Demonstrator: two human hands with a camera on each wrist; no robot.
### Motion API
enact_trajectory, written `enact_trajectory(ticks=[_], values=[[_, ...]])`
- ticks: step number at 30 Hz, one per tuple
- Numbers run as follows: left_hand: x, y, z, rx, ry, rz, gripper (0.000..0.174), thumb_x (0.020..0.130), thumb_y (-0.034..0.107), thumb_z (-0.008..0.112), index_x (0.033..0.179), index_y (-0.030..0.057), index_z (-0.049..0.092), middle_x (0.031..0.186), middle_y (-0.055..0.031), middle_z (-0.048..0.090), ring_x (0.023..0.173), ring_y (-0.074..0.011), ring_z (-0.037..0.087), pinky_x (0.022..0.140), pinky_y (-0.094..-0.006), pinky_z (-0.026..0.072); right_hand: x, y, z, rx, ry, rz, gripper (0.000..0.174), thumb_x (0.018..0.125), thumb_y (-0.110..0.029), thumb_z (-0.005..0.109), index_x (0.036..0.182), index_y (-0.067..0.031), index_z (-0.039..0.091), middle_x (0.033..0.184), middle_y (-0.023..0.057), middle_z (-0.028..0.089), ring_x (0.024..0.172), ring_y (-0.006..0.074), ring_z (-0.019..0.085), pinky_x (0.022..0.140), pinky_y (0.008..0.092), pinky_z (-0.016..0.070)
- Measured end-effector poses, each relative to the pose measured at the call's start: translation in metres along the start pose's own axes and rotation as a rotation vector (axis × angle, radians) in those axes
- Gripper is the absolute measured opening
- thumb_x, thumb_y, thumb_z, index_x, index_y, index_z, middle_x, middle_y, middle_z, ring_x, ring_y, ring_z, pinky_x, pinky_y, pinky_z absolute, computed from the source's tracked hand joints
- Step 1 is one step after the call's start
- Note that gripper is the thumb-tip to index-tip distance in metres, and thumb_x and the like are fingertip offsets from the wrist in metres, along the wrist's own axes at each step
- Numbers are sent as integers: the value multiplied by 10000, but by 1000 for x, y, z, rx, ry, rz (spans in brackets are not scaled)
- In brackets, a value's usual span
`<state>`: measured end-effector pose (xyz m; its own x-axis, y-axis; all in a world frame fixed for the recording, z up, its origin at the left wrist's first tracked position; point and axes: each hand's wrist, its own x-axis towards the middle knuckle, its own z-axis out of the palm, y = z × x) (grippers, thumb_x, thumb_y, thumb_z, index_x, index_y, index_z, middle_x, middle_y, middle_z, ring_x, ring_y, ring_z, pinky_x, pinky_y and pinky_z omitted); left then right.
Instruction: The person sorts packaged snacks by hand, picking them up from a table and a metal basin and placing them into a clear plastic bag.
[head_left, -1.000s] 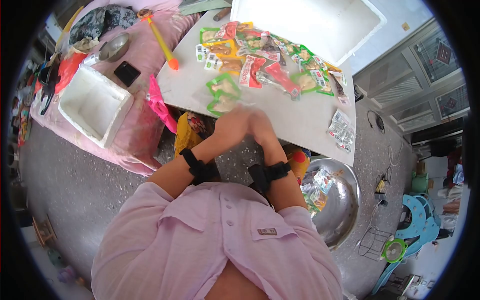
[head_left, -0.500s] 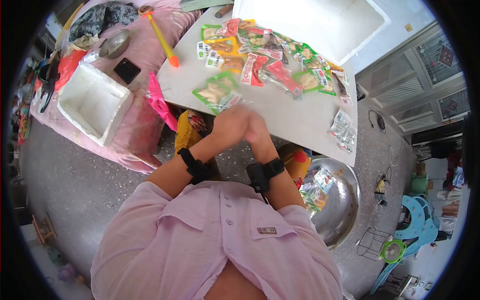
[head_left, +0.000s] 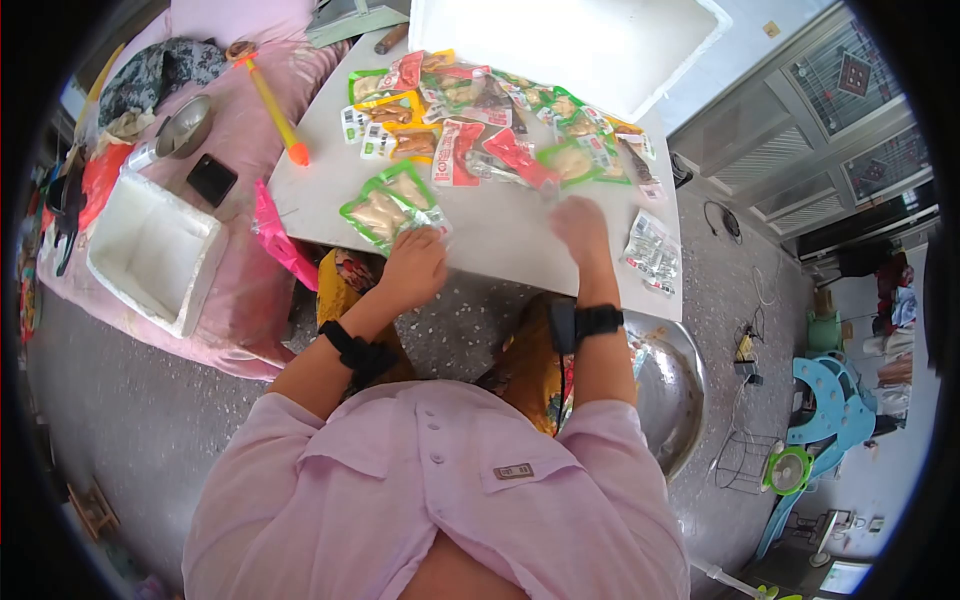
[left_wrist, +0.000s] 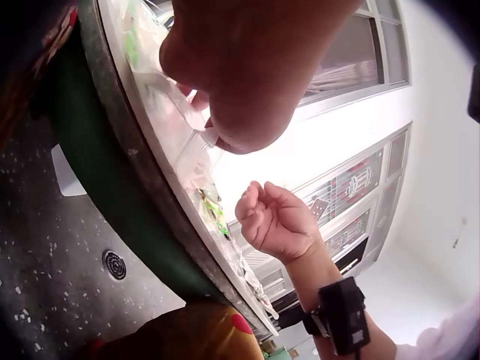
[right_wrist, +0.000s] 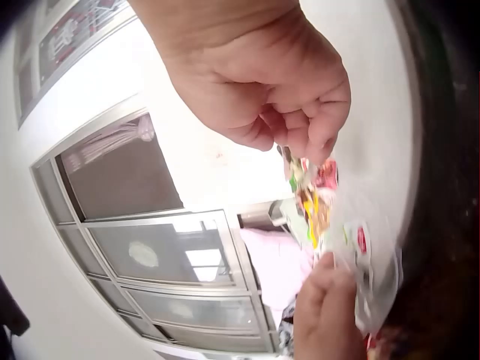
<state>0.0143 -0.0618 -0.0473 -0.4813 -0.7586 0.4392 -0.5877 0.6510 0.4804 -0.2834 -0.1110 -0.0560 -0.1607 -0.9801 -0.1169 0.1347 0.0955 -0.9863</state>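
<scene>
My left hand [head_left: 415, 268] is at the near edge of the white table [head_left: 490, 240], pinching the corner of a clear, green-edged food packet [head_left: 378, 214]. Pale pieces of food show through that packet; in the right wrist view its clear plastic [right_wrist: 384, 274] bears a small red-and-white label. Apart from it, my right hand [head_left: 582, 230] hovers over the table further right, blurred in the head view. Its fingers curl loosely around nothing, as the left wrist view shows the right palm [left_wrist: 279, 225]. Beyond the hands lie several packets, among them a red one [head_left: 458, 155] and a yellow-edged one [head_left: 408, 145].
A white foam box [head_left: 690, 60] stands at the table's back. Silvery packets [head_left: 652, 252] lie by the right edge. Below that side is a metal basin [head_left: 672, 400]. To the left, a pink-covered bed [head_left: 245, 300] bears a smaller foam box [head_left: 205, 240] and a phone [head_left: 212, 180].
My hands were together at the table edge and have parted: the right one has moved away to the right, while the left one stays by the green-edged packet. The head view has shifted slightly.
</scene>
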Motion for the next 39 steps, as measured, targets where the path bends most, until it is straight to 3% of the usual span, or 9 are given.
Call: enact_trajectory(ticks=[1, 5, 9, 13, 19, 23, 29, 32, 39], values=[[0, 0, 0, 18, -30, -9, 78, 662, 75, 482, 719, 21, 481, 992, -181, 502, 986, -331, 435, 860, -426, 306, 11, -7, -10, 228, 65, 50, 274, 746, -85, 497, 1000, -15, 423, 830, 70, 502, 698, 156, 521, 566, 281, 447], [0, -3, 3, 91, -61, -18, 150, 681, 108, 470, 785, 3, 493, 971, -173, 505, 974, -313, 444, 857, -429, 306, 55, -21, -23, 161, 497, 9, 321, 714, -58, 513, 1010, -8, 401, 835, 62, 478, 689, 156, 498, 544, 297, 446], [-2, -6, 7, 88, -56, -31, 166, 684, 106, 474, 812, 2, 492, 1009, -171, 495, 1007, -323, 425, 873, -442, 290, 92, -15, -27, 161, 603, -50, 312, 694, -36, 514, 991, -24, 419, 807, 65, 490, 619, 153, 489, 475, 285, 421], [-2, -3, 6, 46, -36, -38, 98, 677, 85, 480, 742, 12, 486, 1035, -177, 487, 1027, -340, 409, 887, -445, 279, 113, -5, -27, 201, 591, -95, 308, 674, -14, 515, 971, -39, 438, 779, 67, 502, 548, 151, 480, 407, 272, 396], [-2, 0, 4, 21, -2, -26, 56, 667, 64, 490, 706, 25, 478, 1017, -179, 495, 1023, -343, 411, 879, -447, 284, 93, -20, -30, 274, 419, 130, 173, 687, 1, 512, 847, -49, 468, 738, 67, 501, 553, 139, 483, 405, 240, 378], [-3, -5, 8, -14, -19, -30, 129, 664, 81, 483, 772, 11, 498, 1018, -169, 488, 1039, -334, 398, 892, -449, 267, 91, 12, -67, 245, 118, -239, 117, 726, 11, 485, 828, -45, 467, 729, 60, 500, 575, 138, 487, 462, 228, 410], [3, -8, 9, -91, 58, -7, 65, 653, 57, 473, 699, 13, 460, 831, -167, 500, 833, -339, 465, 734, -429, 347, -19, -56, -23, 585, 167, -135, 104, 761, 16, 452, 851, -30, 477, 768, 63, 529, 619, 144, 512, 534, 250, 460], [6, -2, 3, -178, 62, -22, 58, 656, 49, 466, 682, 0, 447, 744, -183, 478, 727, -356, 460, 644, -428, 356, -59, -37, -13, 670, 36, -147, 121, 763, 12, 444, 871, -21, 488, 804, 71, 552, 667, 147, 545, 557, 250, 477], [14, 13, 7, -317, 163, -84, 50, 709, 31, 453, 739, 3, 425, 738, -173, 450, 721, -345, 455, 635, -388, 369, -141, -12, 50, 731, 32, 147, 177, 764, 14, 442, 928, -33, 490, 840, 71, 562, 688, 156, 563, 584, 276, 513]])
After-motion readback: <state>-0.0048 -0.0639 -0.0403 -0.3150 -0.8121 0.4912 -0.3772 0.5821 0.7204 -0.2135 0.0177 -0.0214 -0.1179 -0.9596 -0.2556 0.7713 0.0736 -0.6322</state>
